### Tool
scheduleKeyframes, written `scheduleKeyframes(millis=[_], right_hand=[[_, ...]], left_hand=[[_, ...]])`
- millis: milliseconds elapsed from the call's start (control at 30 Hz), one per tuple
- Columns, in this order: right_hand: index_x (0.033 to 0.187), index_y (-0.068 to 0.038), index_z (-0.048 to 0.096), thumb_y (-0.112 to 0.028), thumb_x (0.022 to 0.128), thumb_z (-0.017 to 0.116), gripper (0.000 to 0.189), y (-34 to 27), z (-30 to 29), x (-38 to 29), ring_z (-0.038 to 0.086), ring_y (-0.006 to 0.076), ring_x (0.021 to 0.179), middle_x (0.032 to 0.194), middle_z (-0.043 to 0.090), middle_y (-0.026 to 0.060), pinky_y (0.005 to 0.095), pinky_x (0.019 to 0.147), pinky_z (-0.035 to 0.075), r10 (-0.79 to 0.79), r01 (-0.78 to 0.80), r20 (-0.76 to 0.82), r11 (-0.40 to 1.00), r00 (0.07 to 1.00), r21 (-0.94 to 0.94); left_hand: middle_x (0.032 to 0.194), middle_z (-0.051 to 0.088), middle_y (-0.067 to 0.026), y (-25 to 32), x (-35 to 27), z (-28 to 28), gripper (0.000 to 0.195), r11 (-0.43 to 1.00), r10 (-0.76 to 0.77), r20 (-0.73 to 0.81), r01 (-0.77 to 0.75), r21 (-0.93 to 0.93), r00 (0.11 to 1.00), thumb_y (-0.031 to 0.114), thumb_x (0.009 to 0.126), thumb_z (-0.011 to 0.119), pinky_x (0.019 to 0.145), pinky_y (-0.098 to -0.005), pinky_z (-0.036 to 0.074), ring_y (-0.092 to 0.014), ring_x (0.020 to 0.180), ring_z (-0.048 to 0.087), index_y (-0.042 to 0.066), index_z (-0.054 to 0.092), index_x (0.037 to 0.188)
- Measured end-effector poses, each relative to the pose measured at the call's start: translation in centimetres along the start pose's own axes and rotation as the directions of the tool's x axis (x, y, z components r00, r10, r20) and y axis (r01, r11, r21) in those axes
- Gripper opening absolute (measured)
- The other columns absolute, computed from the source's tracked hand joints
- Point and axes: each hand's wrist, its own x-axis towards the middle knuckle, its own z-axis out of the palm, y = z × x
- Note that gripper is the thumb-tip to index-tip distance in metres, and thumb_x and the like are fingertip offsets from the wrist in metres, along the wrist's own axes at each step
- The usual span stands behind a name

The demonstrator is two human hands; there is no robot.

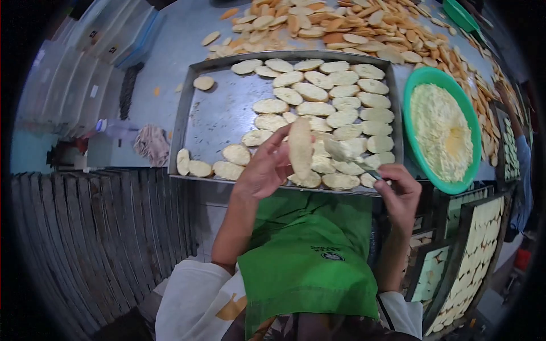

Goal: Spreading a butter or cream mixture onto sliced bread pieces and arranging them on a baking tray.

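Note:
My left hand (273, 160) grips an oval slice of bread (300, 147) by its edge, raised above a metal baking tray (213, 119). In my right hand (399, 187) is the handle of a spreader (367, 166), whose blade carries pale cream and is just to the right of the slice. Rows of oval bread slices (315, 91) coated with pale spread cover the right and middle of the tray. A few more slices (200, 169) lie along its near left edge, and a single small slice (204, 83) sits in the far left corner.
Right of the tray stands a green basin (477, 145) of pale yellow spread (439, 128). Plain bread slices (341, 25) are heaped behind. At left are plastic bins (98, 38), a cloth (152, 145) and stacked trays (102, 238). Filled trays (469, 255) and another person's arm (514, 115) are at right.

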Motion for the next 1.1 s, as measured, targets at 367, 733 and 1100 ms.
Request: scheduleKeyframes(millis=[367, 733, 1100], right_hand=[[0.083, -0.001, 0.064, 0.003, 0.062, 0.067, 0.021, 3.1, 2.9, 0.7, 0.055, 0.0167, 0.078, 0.083, 0.058, 0.0082, 0.0257, 0.069, 0.043, -0.091, 0.085, -0.02, 0.972, 0.996, -0.22], [0.077, 0.0, 0.063, 0.007, 0.06, 0.067, 0.018, 3.9, 2.6, 0.0, 0.054, 0.0163, 0.075, 0.079, 0.058, 0.0078, 0.0249, 0.066, 0.042, -0.099, 0.094, -0.034, 0.985, 0.994, -0.143], [0.078, -0.002, 0.064, 0.007, 0.061, 0.067, 0.019, 3.8, 5.2, 0.8, 0.053, 0.0162, 0.072, 0.078, 0.058, 0.0067, 0.0245, 0.061, 0.043, -0.236, 0.154, -0.239, 0.935, 0.942, -0.318]], left_hand=[[0.119, 0.046, -0.0121, 0.7, -0.5, -0.2, 0.064, 0.992, 0.117, -0.026, -0.118, -0.037, 0.993, 0.021, 0.077, 0.061, 0.083, -0.0301, 0.049, -0.02, 0.104, 0.051, 0.01, 0.026, 0.13], [0.115, 0.049, -0.0128, 0.9, -0.1, 0.1, 0.062, 0.989, 0.141, -0.029, -0.139, 0.052, 0.99, 0.022, 0.076, 0.062, 0.079, -0.033, 0.05, -0.019, 0.101, 0.052, 0.012, 0.028, 0.127], [0.101, 0.053, -0.0055, -1.0, -0.5, -0.3, 0.05, 0.981, -0.079, -0.004, 0.079, 0.175, 0.997, 0.017, 0.073, 0.067, 0.073, -0.0256, 0.051, -0.012, 0.089, 0.056, 0.007, 0.042, 0.115]])
